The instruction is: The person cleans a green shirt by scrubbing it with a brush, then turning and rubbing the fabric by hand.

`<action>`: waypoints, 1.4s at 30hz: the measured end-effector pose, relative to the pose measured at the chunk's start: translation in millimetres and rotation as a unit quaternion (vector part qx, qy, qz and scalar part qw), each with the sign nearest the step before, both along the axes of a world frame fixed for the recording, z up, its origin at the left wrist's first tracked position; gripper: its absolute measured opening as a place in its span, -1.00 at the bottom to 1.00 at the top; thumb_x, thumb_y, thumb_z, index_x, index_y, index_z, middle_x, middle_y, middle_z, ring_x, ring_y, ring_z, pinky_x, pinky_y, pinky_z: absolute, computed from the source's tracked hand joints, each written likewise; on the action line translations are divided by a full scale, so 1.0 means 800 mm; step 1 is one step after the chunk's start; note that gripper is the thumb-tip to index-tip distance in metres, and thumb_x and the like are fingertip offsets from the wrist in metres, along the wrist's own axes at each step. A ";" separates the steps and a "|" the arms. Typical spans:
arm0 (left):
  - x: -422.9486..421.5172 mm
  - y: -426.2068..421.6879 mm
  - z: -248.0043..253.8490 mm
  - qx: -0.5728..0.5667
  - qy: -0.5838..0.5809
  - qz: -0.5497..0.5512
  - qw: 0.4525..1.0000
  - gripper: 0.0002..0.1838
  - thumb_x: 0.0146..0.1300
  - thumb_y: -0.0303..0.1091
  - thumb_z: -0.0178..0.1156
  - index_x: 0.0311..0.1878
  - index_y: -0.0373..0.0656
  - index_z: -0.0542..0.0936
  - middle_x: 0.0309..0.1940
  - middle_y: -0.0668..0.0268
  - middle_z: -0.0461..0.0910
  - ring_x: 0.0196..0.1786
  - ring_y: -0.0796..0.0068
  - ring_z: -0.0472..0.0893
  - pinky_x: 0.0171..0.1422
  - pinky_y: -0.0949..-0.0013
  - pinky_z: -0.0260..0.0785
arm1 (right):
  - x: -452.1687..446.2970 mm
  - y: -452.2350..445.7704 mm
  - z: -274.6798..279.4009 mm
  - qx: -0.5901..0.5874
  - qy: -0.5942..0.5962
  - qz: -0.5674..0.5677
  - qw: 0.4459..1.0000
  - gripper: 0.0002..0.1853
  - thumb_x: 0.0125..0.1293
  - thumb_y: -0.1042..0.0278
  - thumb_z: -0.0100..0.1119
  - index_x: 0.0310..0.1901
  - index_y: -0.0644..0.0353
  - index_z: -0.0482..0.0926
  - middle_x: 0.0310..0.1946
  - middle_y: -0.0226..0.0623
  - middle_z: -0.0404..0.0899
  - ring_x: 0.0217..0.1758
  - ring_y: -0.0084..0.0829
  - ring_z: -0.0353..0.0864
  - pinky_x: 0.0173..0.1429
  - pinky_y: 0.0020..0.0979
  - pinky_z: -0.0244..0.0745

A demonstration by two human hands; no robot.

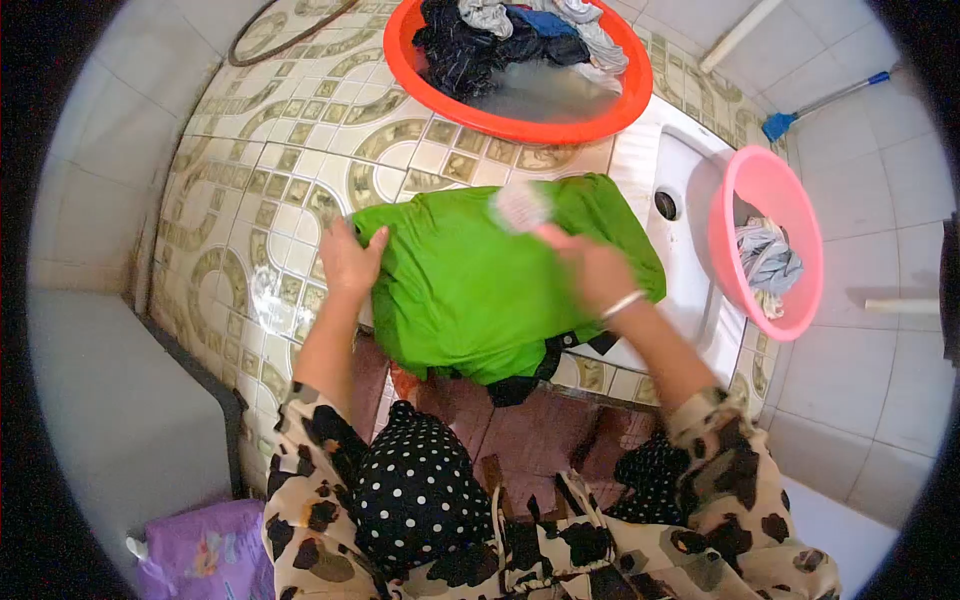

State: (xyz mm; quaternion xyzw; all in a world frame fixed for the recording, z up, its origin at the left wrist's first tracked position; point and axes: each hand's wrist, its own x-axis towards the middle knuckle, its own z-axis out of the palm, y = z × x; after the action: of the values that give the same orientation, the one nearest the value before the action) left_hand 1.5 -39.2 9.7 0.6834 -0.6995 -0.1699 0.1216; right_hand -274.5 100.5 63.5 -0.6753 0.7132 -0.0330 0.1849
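Observation:
A wet-looking green garment (450, 285) with black trim lies spread over the floor tiles and the edge of the squat toilet. At its upper left corner, my left hand (352, 262) grips the edge, thumb on top and the other fingers along the side. My right hand (600, 275), blurred by motion, holds a scrub brush (521, 206) by its pinkish handle. The pale brush head is over the upper middle of the garment; whether its bristles touch the cloth is unclear. Part of the garment's right side is hidden behind my right hand.
A red basin (560, 131) with dark and light clothes in murky water stands beyond the garment. A pink basin (724, 225) holding light cloth tilts beside the white squat toilet (690, 150). A blue-headed brush (778, 125) leans right; a hose (235, 45) lies upper left.

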 end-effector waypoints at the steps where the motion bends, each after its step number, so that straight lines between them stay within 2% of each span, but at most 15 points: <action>1: -0.001 0.002 -0.026 -0.089 0.028 -0.056 0.994 -0.58 0.01 -0.22 0.19 -0.20 -0.37 0.36 -0.29 -0.11 0.47 -0.18 -0.02 0.45 -0.07 0.08 0.26 | 0.040 -0.010 0.012 0.067 -0.026 0.023 0.997 -0.58 0.22 0.31 -0.26 0.14 -0.25 0.24 -0.42 -0.06 0.53 -0.42 -0.09 0.56 -0.40 -0.11 0.45; 3: -0.022 0.017 -0.022 -0.055 0.005 -0.041 0.998 -0.66 0.04 -0.27 0.15 -0.25 -0.33 0.35 -0.40 -0.09 0.48 -0.28 -0.04 0.47 -0.11 0.06 0.27 | 0.096 -0.025 -0.028 0.168 -0.015 0.034 0.985 -0.58 0.19 0.30 -0.21 0.12 -0.26 0.26 -0.39 -0.09 0.55 -0.40 -0.08 0.56 -0.38 -0.09 0.44; 6: -0.002 0.023 -0.045 -0.087 -0.027 -0.024 0.996 -0.85 0.09 -0.37 0.05 -0.38 -0.23 0.34 -0.64 0.01 0.49 -0.52 -0.05 0.48 -0.25 0.01 0.26 | 0.042 -0.036 -0.031 0.074 0.030 0.022 0.997 -0.67 0.18 0.41 -0.21 -0.01 -0.02 0.37 -0.47 -0.10 0.55 -0.41 -0.08 0.55 -0.31 -0.12 0.44; 11: 0.002 0.024 -0.047 -0.118 -0.045 -0.035 0.991 -0.85 0.09 -0.33 0.07 -0.42 -0.20 0.37 -0.64 0.06 0.49 -0.52 0.05 0.49 -0.29 0.10 0.21 | -0.104 -0.053 -0.041 0.110 0.114 -0.112 0.981 -0.55 0.20 0.39 -0.19 0.14 -0.24 0.25 -0.33 -0.06 0.55 -0.33 -0.12 0.58 -0.24 -0.16 0.47; 17: 0.000 0.024 -0.056 -0.151 0.011 -0.032 0.988 -0.89 0.07 -0.35 0.07 -0.39 -0.17 0.43 -0.59 0.14 0.46 -0.41 0.14 0.45 -0.17 0.15 0.14 | 0.124 -0.070 -0.056 0.097 0.033 0.049 0.994 -0.60 0.22 0.35 -0.26 0.10 -0.17 0.31 -0.44 -0.05 0.54 -0.42 -0.11 0.56 -0.36 -0.12 0.45; 21: 0.019 0.030 -0.055 -0.178 0.015 -0.024 0.984 -0.92 0.06 -0.37 0.07 -0.45 -0.15 0.44 -0.60 0.16 0.45 -0.40 0.16 0.44 -0.13 0.16 0.12 | -0.008 -0.089 -0.069 -0.009 0.032 -0.063 0.997 -0.64 0.25 0.34 -0.32 0.04 -0.07 0.38 -0.39 0.01 0.54 -0.36 -0.07 0.55 -0.28 -0.10 0.43; 22: 0.019 0.026 -0.052 -0.185 0.017 -0.012 0.983 -0.92 0.06 -0.37 0.07 -0.45 -0.15 0.44 -0.60 0.16 0.45 -0.40 0.16 0.44 -0.13 0.16 0.12 | -0.065 -0.092 -0.058 0.092 0.044 -0.147 0.984 -0.57 0.20 0.32 -0.21 0.14 -0.26 0.26 -0.26 -0.01 0.53 -0.19 -0.06 0.54 -0.15 -0.11 0.43; 24: 0.016 0.027 -0.049 -0.187 0.034 -0.007 0.982 -0.91 0.05 -0.36 0.07 -0.42 -0.15 0.45 -0.58 0.17 0.45 -0.36 0.18 0.43 -0.12 0.16 0.11 | -0.108 -0.063 -0.015 0.140 0.193 -0.136 0.961 -0.61 0.21 0.28 -0.16 0.11 -0.05 0.29 -0.28 -0.01 0.53 -0.22 -0.04 0.53 -0.17 -0.10 0.41; 26: 0.014 0.030 -0.045 -0.149 0.029 0.003 0.988 -0.88 0.04 -0.34 0.08 -0.37 -0.15 0.45 -0.51 0.18 0.47 -0.31 0.19 0.42 -0.11 0.15 0.10 | -0.118 -0.049 -0.029 0.123 0.165 -0.187 0.961 -0.60 0.21 0.31 -0.16 0.11 0.10 0.27 -0.22 -0.01 0.50 -0.19 -0.06 0.53 -0.13 -0.10 0.40; 30: 0.018 0.024 -0.058 -0.128 0.042 -0.001 0.991 -0.83 0.04 -0.32 0.07 -0.31 -0.15 0.44 -0.41 0.18 0.46 -0.23 0.17 0.41 -0.08 0.11 0.09 | 0.015 -0.064 -0.015 0.015 -0.015 -0.040 0.999 -0.60 0.18 0.36 -0.13 0.08 0.18 0.29 -0.20 0.00 0.49 -0.16 -0.04 0.50 -0.08 -0.14 0.39; 32: 0.019 0.026 -0.051 -0.172 0.089 -0.007 0.981 -0.80 0.03 -0.31 0.07 -0.26 -0.15 0.45 -0.41 0.17 0.47 -0.21 0.16 0.40 -0.06 0.10 0.09 | 0.098 -0.083 0.006 -0.123 -0.239 0.059 0.961 -0.69 0.15 0.41 -0.07 -0.06 0.25 0.41 -0.32 0.00 0.50 -0.21 -0.10 0.51 -0.12 -0.28 0.38; 35: 0.020 0.030 -0.032 -0.124 0.079 0.010 0.989 -0.79 0.03 -0.31 0.07 -0.24 -0.16 0.47 -0.39 0.15 0.47 -0.20 0.17 0.40 -0.04 0.10 0.09 | 0.197 -0.130 0.038 -0.126 -0.293 0.254 0.913 -0.64 0.11 0.44 -0.11 0.00 0.19 0.39 -0.27 -0.02 0.51 -0.19 -0.12 0.50 -0.13 -0.30 0.39; 38: 0.026 0.030 -0.041 -0.163 0.047 -0.036 0.985 -0.74 0.07 -0.21 0.00 -0.31 -0.20 0.50 -0.37 0.07 0.48 -0.10 0.09 0.39 -0.02 -0.02 0.09 | 0.268 -0.162 0.033 -0.033 -0.307 0.330 0.892 -0.59 0.07 0.51 -0.14 0.02 0.12 0.40 -0.23 -0.03 0.51 -0.19 -0.12 0.51 -0.10 -0.29 0.39; 40: 0.026 0.031 -0.040 -0.157 0.046 -0.023 0.986 -0.75 0.08 -0.22 0.00 -0.31 -0.20 0.50 -0.37 0.08 0.48 -0.11 0.10 0.39 -0.02 0.00 0.09 | 0.314 -0.173 0.025 0.074 -0.086 0.351 0.929 -0.51 0.03 0.56 -0.14 0.07 0.03 0.37 -0.24 -0.03 0.51 -0.17 -0.09 0.50 -0.07 -0.24 0.38; 42: 0.026 0.031 -0.042 -0.144 0.047 -0.014 0.988 -0.76 0.08 -0.22 0.00 -0.31 -0.19 0.50 -0.37 0.09 0.48 -0.12 0.11 0.39 -0.02 0.01 0.09 | 0.346 -0.172 0.037 0.073 -0.054 0.352 0.932 -0.50 0.03 0.55 -0.13 0.08 0.02 0.35 -0.26 -0.02 0.50 -0.18 -0.07 0.50 -0.08 -0.22 0.38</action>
State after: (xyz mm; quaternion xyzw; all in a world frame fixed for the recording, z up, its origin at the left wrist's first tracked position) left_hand 22.5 -14.0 -23.8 0.6405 -0.7195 -0.1007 0.2489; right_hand 2.1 -36.8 93.1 -0.8646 0.4194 0.0501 0.2721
